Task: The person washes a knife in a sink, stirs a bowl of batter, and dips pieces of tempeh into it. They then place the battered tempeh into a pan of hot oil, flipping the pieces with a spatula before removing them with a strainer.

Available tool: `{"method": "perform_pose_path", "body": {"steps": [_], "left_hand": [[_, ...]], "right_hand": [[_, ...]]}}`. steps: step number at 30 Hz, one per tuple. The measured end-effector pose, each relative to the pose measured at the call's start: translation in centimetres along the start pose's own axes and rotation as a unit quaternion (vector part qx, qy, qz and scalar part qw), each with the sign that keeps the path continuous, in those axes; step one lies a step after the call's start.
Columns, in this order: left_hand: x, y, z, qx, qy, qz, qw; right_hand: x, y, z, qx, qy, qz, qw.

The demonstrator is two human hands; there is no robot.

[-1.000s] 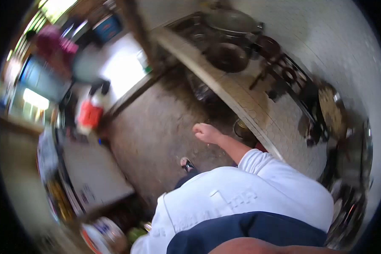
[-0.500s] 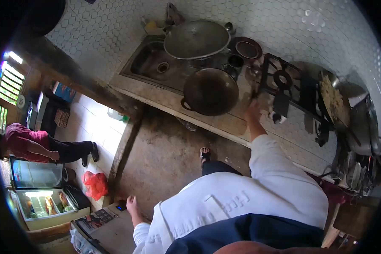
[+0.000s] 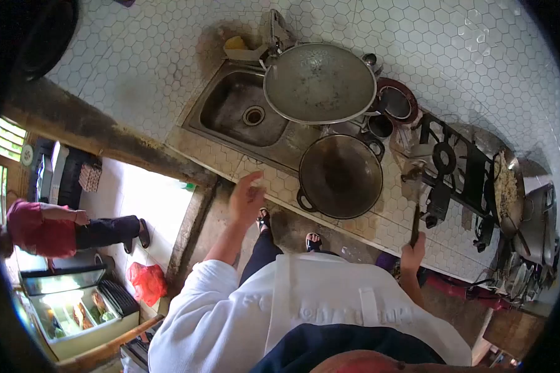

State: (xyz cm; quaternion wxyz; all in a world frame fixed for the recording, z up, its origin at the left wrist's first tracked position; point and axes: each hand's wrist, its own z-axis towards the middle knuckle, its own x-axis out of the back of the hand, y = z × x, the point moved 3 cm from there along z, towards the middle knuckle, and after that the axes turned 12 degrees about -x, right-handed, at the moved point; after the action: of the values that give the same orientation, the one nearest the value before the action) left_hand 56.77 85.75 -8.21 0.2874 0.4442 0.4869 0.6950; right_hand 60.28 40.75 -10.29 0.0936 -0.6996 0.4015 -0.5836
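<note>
My right hand (image 3: 413, 252) is closed around the dark handle of a long-handled utensil (image 3: 416, 214), at the counter's front edge. The utensil points away from me toward the stove, and its far end is hard to make out against the things there. My left hand (image 3: 247, 198) is empty with its fingers apart, in front of the counter edge by the sink. Between the hands, a dark two-handled wok (image 3: 340, 177) sits on the counter. Behind it, a large grey metal pan (image 3: 319, 84) stands over the sink's drainboard.
A sink (image 3: 236, 102) is at the left, and a gas stove (image 3: 457, 171) at the right. Beyond the stove are a pan of food (image 3: 507, 193) and stacked metal pots (image 3: 535, 224). Another person (image 3: 50, 230) stands at the left near an open chest cooler (image 3: 74, 311) and a red bag (image 3: 146, 283).
My right hand has drawn back from the counter toward me with the long-handled utensil. My left hand has risen forward toward the sink. The view has shifted, and the other person's arm is raised.
</note>
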Motion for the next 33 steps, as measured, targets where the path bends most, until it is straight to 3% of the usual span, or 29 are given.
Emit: {"method": "perform_pose_path", "body": {"steps": [2,3,5,7,8,9,11,12,14,16,18,19,20,21,23,24,26,29,30,31,33], "left_hand": [[-1.9,0.5,2.5,-0.065,-0.078,-0.082,0.991],[-2.2,1.5,3.7,-0.068,-0.089,-0.085,0.99],[-3.2,3.8,5.1,-0.052,-0.212,-0.141,0.966],[-3.3,3.6,6.5,-0.066,-0.287,-0.163,0.942],[-3.3,3.5,7.0,-0.079,-0.347,-0.178,0.917],[-3.1,3.1,7.4,-0.078,-0.351,-0.179,0.916],[-2.6,2.0,8.6,0.01,-0.261,-0.36,0.896],[-1.6,1.8,9.6,0.009,-0.264,-0.36,0.895],[1.0,0.1,12.0,0.187,-0.094,-0.374,0.903],[3.4,-2.1,13.9,0.228,-0.062,-0.393,0.889],[5.5,-5.0,16.1,0.268,-0.027,-0.408,0.872],[6.4,-6.3,17.4,0.255,-0.019,-0.427,0.867],[6.9,-7.6,18.5,0.244,-0.011,-0.445,0.862],[7.0,-8.9,19.5,0.247,-0.007,-0.446,0.86],[7.6,-11.0,22.0,0.251,0.009,-0.413,0.876],[7.8,-11.2,23.2,0.251,0.016,-0.415,0.874],[7.3,-11.4,25.1,0.277,-0.01,-0.449,0.85],[5.0,-14.0,28.4,0.296,0.044,-0.508,0.808],[4.7,-14.9,29.0,0.297,0.046,-0.51,0.806],[4.5,-15.5,29.6,0.298,0.03,-0.493,0.817],[4.7,-14.9,30.3,0.297,0.011,-0.478,0.827]], "right_hand": [[-0.3,-1.6,-1.7,0.017,0.045,0.049,0.998],[-0.9,-3.2,-2.3,0.079,0.05,0.068,0.993],[-2.9,-8.8,-4.1,0.205,0.072,0.131,0.967],[-5.8,-15.8,-4.5,0.154,-0.077,0.077,0.982],[-8.4,-19.0,-4.8,0.163,-0.071,0.091,0.98],[-11.2,-21.4,-4.7,0.218,-0.054,0.045,0.973],[-16.3,-27.0,-5.5,0.285,-0.101,0.052,0.952],[-18.0,-29.9,-6.3,0.277,-0.156,0.018,0.948],[-20.9,-33.6,-7.2,0.267,-0.209,-0.019,0.941],[-24.1,-36.1,-7.4,0.373,-0.252,-0.03,0.892],[-25.3,-39.3,-3.9,0.439,-0.134,0.021,0.888],[-24.8,-42.5,-1.2,0.347,-0.112,-0.048,0.93],[-24.6,-44.0,1.7,0.227,-0.222,0.225,0.921],[-24.0,-46.2,5.1,0.262,-0.015,0.105,0.959],[-24.8,-49.7,8.8,0.089,-0.058,0.136,0.985],[-26.0,-50.9,9.3,0.093,-0.063,0.132,0.985],[-29.8,-52.1,9.7,0.11,-0.2,0.06,0.972],[-35.6,-53.3,9.8,0.143,-0.152,0.096,0.973],[-34.3,-54.5,6.8,0.06,-0.229,0.179,0.955],[-35.2,-54.4,6.4,0.061,-0.227,0.176,0.956],[-36.8,-53.9,6.6,-0.026,-0.272,0.509,0.816]]}}
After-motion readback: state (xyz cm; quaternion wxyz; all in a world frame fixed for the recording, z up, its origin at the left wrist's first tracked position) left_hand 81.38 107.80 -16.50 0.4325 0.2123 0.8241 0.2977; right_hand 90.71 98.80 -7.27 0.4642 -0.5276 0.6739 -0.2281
